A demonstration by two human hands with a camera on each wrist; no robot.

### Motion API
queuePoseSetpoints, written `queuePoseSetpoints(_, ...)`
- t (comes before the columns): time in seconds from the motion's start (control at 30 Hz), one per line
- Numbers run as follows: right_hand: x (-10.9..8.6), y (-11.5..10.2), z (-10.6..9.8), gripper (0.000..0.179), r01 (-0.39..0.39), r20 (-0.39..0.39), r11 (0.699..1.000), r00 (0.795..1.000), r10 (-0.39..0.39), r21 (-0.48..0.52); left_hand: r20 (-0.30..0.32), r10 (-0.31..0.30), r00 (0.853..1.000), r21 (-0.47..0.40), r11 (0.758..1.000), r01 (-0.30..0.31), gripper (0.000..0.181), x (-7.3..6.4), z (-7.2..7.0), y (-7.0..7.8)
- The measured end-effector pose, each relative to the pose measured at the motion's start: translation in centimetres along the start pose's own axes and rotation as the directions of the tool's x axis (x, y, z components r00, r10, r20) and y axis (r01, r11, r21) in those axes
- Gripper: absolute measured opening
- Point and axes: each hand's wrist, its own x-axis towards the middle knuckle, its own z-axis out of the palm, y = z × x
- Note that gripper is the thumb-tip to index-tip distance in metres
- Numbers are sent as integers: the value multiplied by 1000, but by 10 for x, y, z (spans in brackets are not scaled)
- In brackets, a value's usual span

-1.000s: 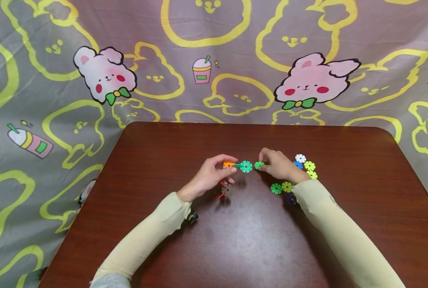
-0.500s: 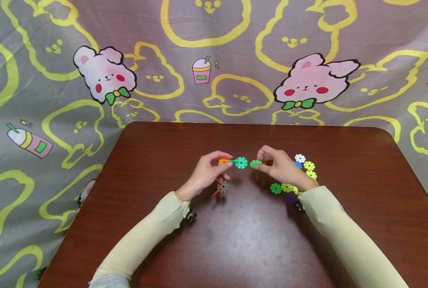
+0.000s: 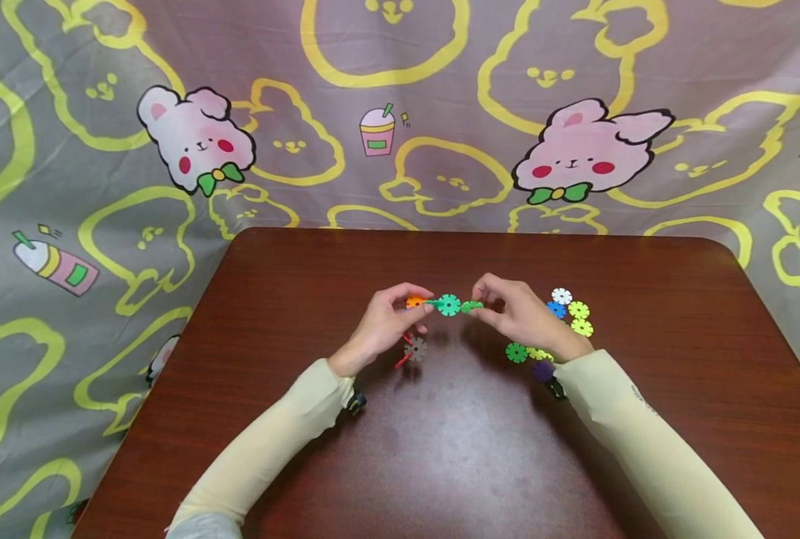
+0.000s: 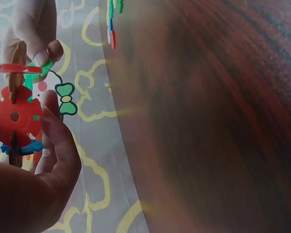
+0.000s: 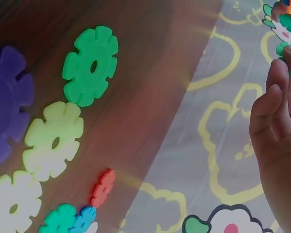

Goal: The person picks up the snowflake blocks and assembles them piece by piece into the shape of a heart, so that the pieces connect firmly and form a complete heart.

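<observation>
In the head view my left hand (image 3: 388,322) grips a joined chain of slotted plastic snowflake discs. An orange disc (image 3: 414,302) sits between its fingers, and a teal disc (image 3: 449,305) sticks out to the right. Below the palm hang a grey-brown disc (image 3: 416,349) and red pieces. From the left wrist, a red disc (image 4: 26,126) and a blue disc (image 4: 35,147) show in this chain. My right hand (image 3: 526,318) pinches a green disc (image 3: 470,307) between thumb and fingers, its edge right at the teal disc's rim. Both hands are raised over the table.
Loose discs lie on the brown table (image 3: 292,299) around the right forearm: white (image 3: 561,297), blue (image 3: 555,309), yellow (image 3: 582,327), green (image 3: 516,352) and purple (image 3: 543,370). The right wrist view adds a red disc (image 5: 103,188). A patterned cloth (image 3: 440,112) hangs behind.
The right hand has moved left with the green disc, closing the gap to the teal disc. The left hand and its chain have shifted slightly left and up.
</observation>
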Motion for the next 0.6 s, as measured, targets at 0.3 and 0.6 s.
queuePoseSetpoints(0.3,0,-4,4,20,52,-7,996,999,-53,-70,8,25,1000,66,997,-25,27,-2,0,-1)
queuePoseSetpoints(0.6,-2,-6,7,16,177,-36,976,983,-182,-128,0,54,999,128,990,-54,19,-3,2,-2)
